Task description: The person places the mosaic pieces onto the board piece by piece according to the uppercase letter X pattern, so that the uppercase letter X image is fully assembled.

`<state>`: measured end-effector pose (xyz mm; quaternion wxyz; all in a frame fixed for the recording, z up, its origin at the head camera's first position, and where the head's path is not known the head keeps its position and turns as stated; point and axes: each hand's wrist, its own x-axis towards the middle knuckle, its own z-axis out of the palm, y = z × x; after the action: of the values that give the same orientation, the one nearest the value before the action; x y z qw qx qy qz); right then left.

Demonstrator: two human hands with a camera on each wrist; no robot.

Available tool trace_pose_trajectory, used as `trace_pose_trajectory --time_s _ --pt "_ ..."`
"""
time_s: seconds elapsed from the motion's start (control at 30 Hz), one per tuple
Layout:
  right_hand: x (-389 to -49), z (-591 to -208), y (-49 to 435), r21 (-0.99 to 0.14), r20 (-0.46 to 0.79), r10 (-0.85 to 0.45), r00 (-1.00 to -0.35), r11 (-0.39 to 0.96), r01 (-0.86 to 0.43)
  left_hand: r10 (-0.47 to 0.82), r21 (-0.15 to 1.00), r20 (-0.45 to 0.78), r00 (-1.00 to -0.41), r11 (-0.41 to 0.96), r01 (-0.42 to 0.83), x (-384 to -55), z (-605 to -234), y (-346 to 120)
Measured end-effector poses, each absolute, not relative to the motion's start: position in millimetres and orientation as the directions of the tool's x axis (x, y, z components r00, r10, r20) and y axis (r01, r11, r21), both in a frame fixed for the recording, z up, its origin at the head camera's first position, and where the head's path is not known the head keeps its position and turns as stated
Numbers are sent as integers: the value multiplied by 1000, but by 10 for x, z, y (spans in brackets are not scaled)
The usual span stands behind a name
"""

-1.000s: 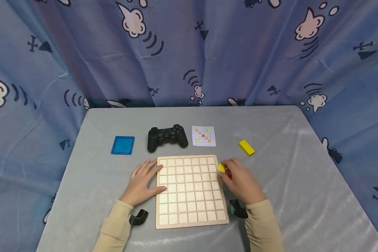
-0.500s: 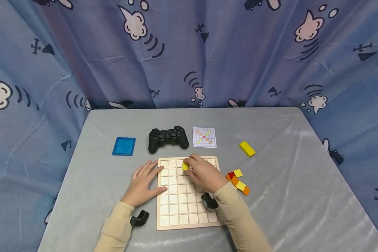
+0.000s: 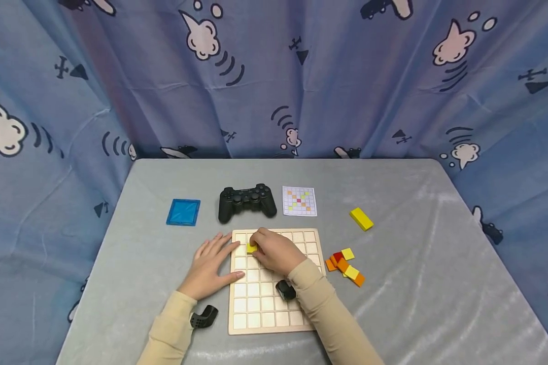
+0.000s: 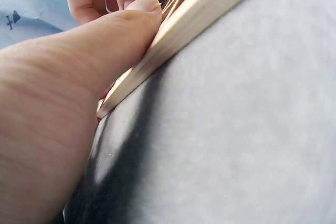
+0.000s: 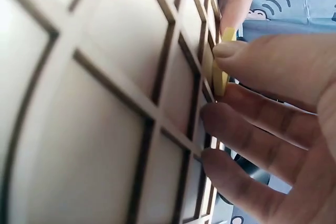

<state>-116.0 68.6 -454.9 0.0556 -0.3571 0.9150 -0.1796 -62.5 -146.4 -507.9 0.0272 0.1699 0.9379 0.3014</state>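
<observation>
A wooden grid board (image 3: 260,306) with raised square cells lies in front of the person. My right hand (image 3: 276,252) reaches over its upper left part and pinches a yellow square tile (image 3: 251,249) between thumb and fingers. In the right wrist view the tile (image 5: 221,74) stands on edge, close over the grid. My left hand (image 3: 212,268) rests along the board's left side with fingers spread, thumb and fingertips on the frame. The left wrist view shows the left thumb (image 4: 126,35) against the board's wooden edge (image 4: 184,30).
Right of the board lie several loose tiles (image 3: 343,265) in orange, yellow and red. Behind them is a yellow block (image 3: 362,219). Along the back sit a blue square tray (image 3: 183,212), a black game controller (image 3: 247,203) and a card with a coloured grid pattern (image 3: 299,201).
My right hand has carried the yellow tile leftward from the board's right edge to its upper left cells, uncovering the loose tiles. The left hand stays at the board's side.
</observation>
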Motion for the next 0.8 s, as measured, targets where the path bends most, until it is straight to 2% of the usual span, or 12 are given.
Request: trace_pose_trajectory --time_s 0.5,0.8 --pt "-1131 -4598 698 -280 78 -683 -726 684 -673 334 557 63 -940 770 311 -638 -5123 -1464" --pt "-1117 -4621 697 -281 132 -681 -720 671 -686 329 565 45 -943 770 296 -635 -5100 -1465"
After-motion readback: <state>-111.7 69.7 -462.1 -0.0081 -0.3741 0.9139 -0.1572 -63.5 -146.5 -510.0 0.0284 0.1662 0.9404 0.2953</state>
